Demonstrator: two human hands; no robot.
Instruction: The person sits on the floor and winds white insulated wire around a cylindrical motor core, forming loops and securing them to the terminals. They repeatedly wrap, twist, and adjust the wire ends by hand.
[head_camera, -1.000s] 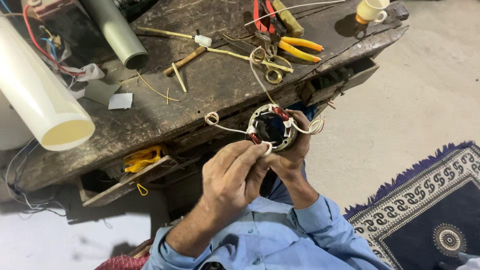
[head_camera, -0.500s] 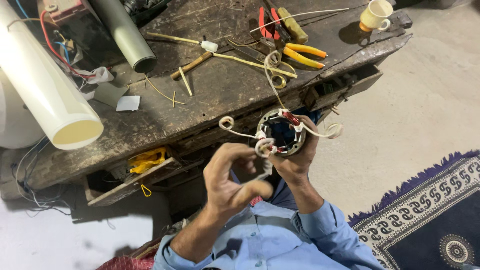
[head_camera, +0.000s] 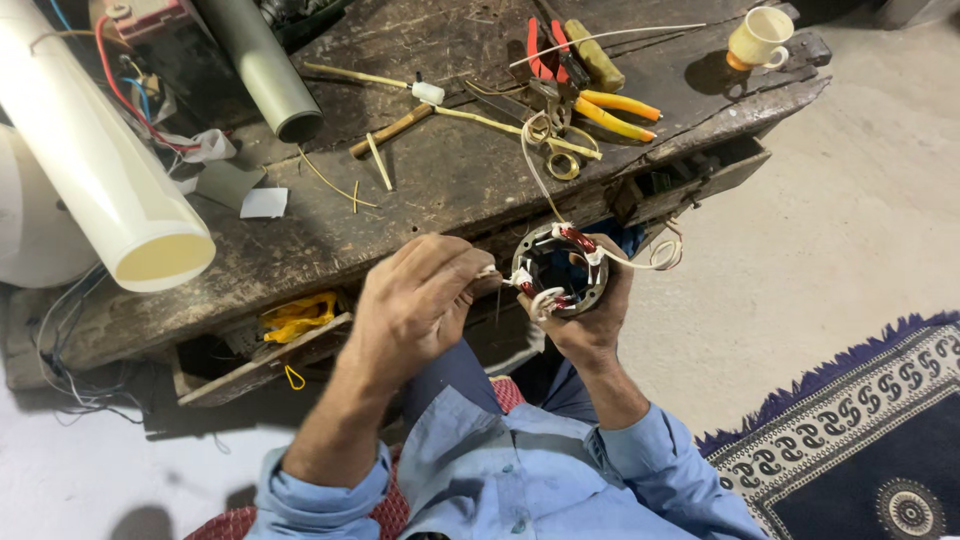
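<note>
Copper-wound stator ring (head_camera: 560, 272) held up in the right hand (head_camera: 590, 320), just short of the surface's (head_camera: 450, 190) edge.
The left hand (head_camera: 415, 305) pinches a white lead (head_camera: 487, 271) at the ring's rim; dressing the leads looks underway, and next comes a steady pull. Pliers (head_camera: 600, 100) and a cup (head_camera: 757, 40) lie beyond.

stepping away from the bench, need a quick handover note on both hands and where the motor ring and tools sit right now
Right hand grips the round motor stator from below, holding it above the front edge of the workbench.
Left hand pinches a white sleeved wire at the stator's left rim.
Pliers, tape rolls and a cup lie on the bench, untouched.
Done: copper coils are seated and several leads are sleeved.
Left: loose white leads hang out on the right and are not tied in.
</note>
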